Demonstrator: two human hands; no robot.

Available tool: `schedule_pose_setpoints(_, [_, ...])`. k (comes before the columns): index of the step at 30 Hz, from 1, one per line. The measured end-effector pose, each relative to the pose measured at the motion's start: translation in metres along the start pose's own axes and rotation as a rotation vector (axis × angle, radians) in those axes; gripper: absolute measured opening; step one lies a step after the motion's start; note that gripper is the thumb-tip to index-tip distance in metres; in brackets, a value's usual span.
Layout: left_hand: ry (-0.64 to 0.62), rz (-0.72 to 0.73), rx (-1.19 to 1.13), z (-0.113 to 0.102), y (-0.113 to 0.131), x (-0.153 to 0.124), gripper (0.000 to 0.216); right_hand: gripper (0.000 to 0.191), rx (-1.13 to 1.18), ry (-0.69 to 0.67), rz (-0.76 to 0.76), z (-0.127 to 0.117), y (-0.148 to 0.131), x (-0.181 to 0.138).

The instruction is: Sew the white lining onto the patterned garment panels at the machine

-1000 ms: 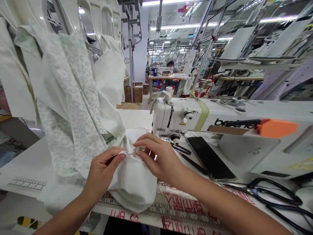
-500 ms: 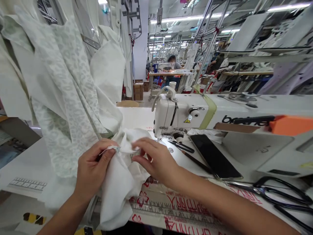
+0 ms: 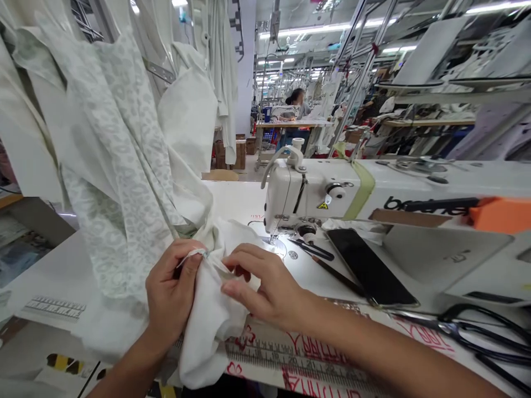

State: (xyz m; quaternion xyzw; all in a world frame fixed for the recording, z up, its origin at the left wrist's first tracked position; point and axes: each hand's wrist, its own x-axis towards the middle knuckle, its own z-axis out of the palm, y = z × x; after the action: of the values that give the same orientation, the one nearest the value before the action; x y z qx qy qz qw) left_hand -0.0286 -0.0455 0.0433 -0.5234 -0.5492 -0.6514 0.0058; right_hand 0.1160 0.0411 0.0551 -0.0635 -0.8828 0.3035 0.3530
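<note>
so left hand pinches the white cloth, its long axis dropping below that grip, loose end down; right hand just beside it, loosely spread

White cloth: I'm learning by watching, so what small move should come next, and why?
Probably close the right hand on the white cloth: the left hand pinches a bunched part of it, while the right thumb and forefinger stand apart close by.

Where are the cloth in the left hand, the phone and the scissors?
Cloth (image 3: 211, 326), head view: on its white, hanging lower part.
Phone (image 3: 369, 268), head view: middle of its dark screen.
Scissors (image 3: 452, 330), head view: at the pivot.
</note>
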Motion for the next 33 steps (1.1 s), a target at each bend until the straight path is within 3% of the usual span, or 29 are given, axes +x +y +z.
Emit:
schedule_pose_setpoints(3, [-0.035,0.101,0.018,0.001,0.004,-0.007,0.010,0.022,-0.037,0.044,-0.047,0.000,-0.005,0.001])
schedule_pose_setpoints(6, [-0.083,0.083,-0.033,-0.002,0.004,-0.013,0.012,0.014,-0.112,0.068,-0.137,-0.003,0.001,0.004])
schedule_pose_setpoints(10, [-0.177,0.012,-0.062,-0.008,0.003,-0.015,0.010,0.014,-0.153,-0.025,-0.215,-0.013,0.010,0.008])
schedule_pose_setpoints(15, [-0.270,0.075,0.008,-0.013,0.006,-0.008,0.009,0.017,-0.198,-0.096,-0.218,-0.018,0.009,0.006])
schedule_pose_setpoints(20, [-0.258,-0.079,-0.150,-0.011,0.001,-0.009,0.009,0.020,-0.089,0.026,-0.171,-0.011,0.002,0.004])
schedule_pose_setpoints(23, [-0.262,-0.130,-0.189,-0.011,-0.002,-0.012,0.009,0.010,-0.036,0.024,-0.118,-0.006,-0.001,0.002])
schedule_pose_setpoints(25, [-0.251,-0.090,-0.141,-0.013,0.000,-0.011,0.008,0.007,-0.066,0.011,-0.123,-0.006,-0.002,0.002])
schedule_pose_setpoints(30, [-0.251,0.233,0.028,-0.018,0.005,-0.003,0.016,0.018,-0.393,-0.060,-0.293,-0.019,-0.008,0.005])
schedule_pose_setpoints(33, [-0.261,0.156,-0.134,-0.015,0.002,-0.003,0.013,0.023,-0.462,-0.117,-0.337,-0.028,-0.012,0.008])
